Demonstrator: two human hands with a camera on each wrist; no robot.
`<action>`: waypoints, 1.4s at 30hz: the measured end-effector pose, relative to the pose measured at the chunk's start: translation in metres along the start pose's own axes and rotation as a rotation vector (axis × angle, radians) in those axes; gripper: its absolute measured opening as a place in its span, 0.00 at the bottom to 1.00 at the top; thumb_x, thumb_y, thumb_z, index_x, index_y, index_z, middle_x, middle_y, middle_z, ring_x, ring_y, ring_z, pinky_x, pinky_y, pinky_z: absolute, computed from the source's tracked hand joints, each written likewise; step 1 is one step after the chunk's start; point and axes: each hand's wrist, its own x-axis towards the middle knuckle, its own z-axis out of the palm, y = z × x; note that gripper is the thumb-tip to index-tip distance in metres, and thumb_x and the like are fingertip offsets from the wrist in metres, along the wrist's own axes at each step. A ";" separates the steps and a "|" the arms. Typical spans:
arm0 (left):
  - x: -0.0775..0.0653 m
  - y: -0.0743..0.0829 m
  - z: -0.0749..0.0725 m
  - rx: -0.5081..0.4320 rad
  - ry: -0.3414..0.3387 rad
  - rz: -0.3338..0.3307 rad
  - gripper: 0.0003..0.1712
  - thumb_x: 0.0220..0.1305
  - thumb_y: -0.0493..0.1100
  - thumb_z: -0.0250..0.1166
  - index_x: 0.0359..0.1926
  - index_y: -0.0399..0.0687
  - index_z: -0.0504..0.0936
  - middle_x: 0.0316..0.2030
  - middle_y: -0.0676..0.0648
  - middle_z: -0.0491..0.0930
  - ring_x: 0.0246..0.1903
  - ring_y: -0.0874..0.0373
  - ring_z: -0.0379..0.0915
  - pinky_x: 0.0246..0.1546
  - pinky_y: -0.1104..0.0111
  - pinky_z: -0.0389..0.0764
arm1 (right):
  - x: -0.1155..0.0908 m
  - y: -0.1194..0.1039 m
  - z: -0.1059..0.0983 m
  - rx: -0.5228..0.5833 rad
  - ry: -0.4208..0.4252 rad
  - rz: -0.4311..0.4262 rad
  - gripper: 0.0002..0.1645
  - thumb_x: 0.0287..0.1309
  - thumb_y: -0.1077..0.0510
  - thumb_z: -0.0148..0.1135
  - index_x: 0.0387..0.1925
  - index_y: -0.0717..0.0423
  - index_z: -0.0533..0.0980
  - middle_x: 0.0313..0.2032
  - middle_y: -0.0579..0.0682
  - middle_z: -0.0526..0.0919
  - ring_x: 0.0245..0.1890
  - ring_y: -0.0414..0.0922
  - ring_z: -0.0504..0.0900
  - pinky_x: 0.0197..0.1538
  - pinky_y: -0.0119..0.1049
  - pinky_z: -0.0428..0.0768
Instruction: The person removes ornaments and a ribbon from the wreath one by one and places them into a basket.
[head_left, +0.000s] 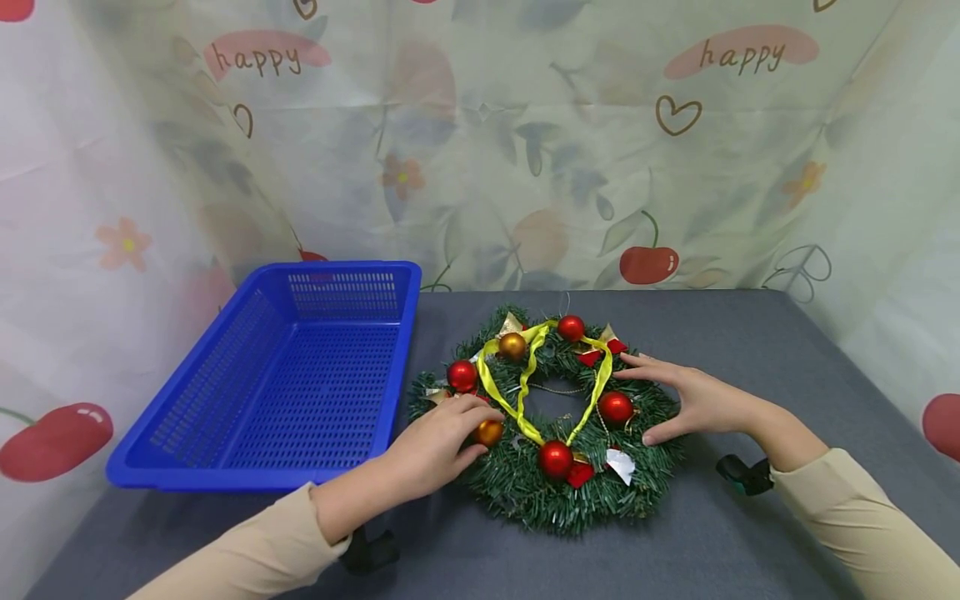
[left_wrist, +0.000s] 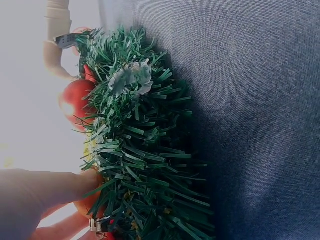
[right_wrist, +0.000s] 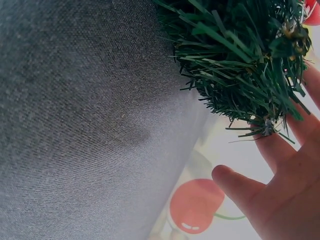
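Observation:
A green Christmas wreath (head_left: 555, 504) lies on the table, dressed with red and gold balls, small bows and a yellow ribbon (head_left: 603, 383). At its left side, my left hand (head_left: 438, 437) pinches an orange-gold ball (head_left: 489, 432) between thumb and fingers. The left wrist view shows the thumb against that ball (left_wrist: 89, 204) and fingers beyond it, with a metal cap below. My right hand (head_left: 697, 398) rests its spread fingers on the wreath's right edge, near a red ball (head_left: 616, 407). In the right wrist view those fingertips partly vanish behind the green needles (right_wrist: 250, 85).
A blue plastic basket (head_left: 408, 350) with slotted walls stands on the left, close beside the wreath. Grey cloth covers the table (head_left: 720, 325). A printed curtain (head_left: 480, 200) hangs behind and along both sides. Each wrist wears a black strap-mounted device (head_left: 744, 475).

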 end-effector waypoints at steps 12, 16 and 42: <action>0.000 -0.002 0.000 -0.022 0.069 0.011 0.20 0.54 0.37 0.69 0.49 0.47 0.79 0.46 0.48 0.79 0.48 0.53 0.76 0.49 0.60 0.78 | 0.001 -0.001 0.000 -0.004 0.003 -0.015 0.46 0.43 0.43 0.72 0.64 0.49 0.65 0.70 0.62 0.54 0.68 0.69 0.48 0.58 0.70 0.59; 0.000 -0.001 -0.003 -0.057 0.082 -0.004 0.19 0.54 0.38 0.69 0.49 0.47 0.79 0.46 0.48 0.79 0.48 0.53 0.76 0.50 0.60 0.78 | 0.001 0.000 -0.001 -0.002 0.000 -0.002 0.47 0.42 0.43 0.72 0.65 0.49 0.65 0.71 0.61 0.53 0.69 0.68 0.48 0.59 0.70 0.58; -0.005 0.007 -0.026 -0.157 0.122 -0.023 0.21 0.55 0.44 0.69 0.51 0.50 0.79 0.48 0.51 0.80 0.47 0.59 0.78 0.49 0.64 0.79 | 0.001 -0.004 -0.002 0.002 -0.019 0.002 0.46 0.43 0.44 0.72 0.64 0.49 0.65 0.70 0.62 0.53 0.69 0.69 0.48 0.58 0.70 0.58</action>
